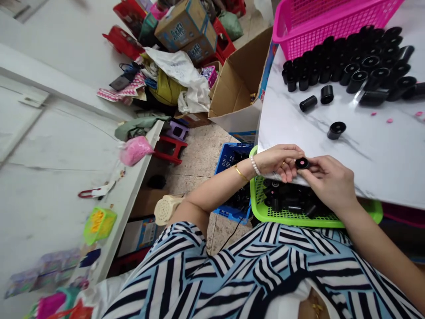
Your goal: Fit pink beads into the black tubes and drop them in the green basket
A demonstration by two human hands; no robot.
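Observation:
Over the table's near edge, my right hand [332, 179] pinches a small black cylindrical part [302, 164] between thumb and fingers. A pink disc sits in the middle of its upturned end. My left hand [282, 161], with a beaded bracelet and a gold bangle at the wrist, curls its fingers against the part's other side. Below both hands is a green basket [265, 215] with many black parts [292, 204] in it, some showing pink. One black cylinder [336, 130] stands alone on the white table [292, 128] just beyond my hands.
A crowd of black cylinders [358, 82] stands farther back, before a pink basket [332, 31]. Small pink discs [389, 120] lie on the tabletop. Left of the table are an open cardboard box [235, 79] and a blue crate [227, 155]. A red stool [171, 150] stands farther left.

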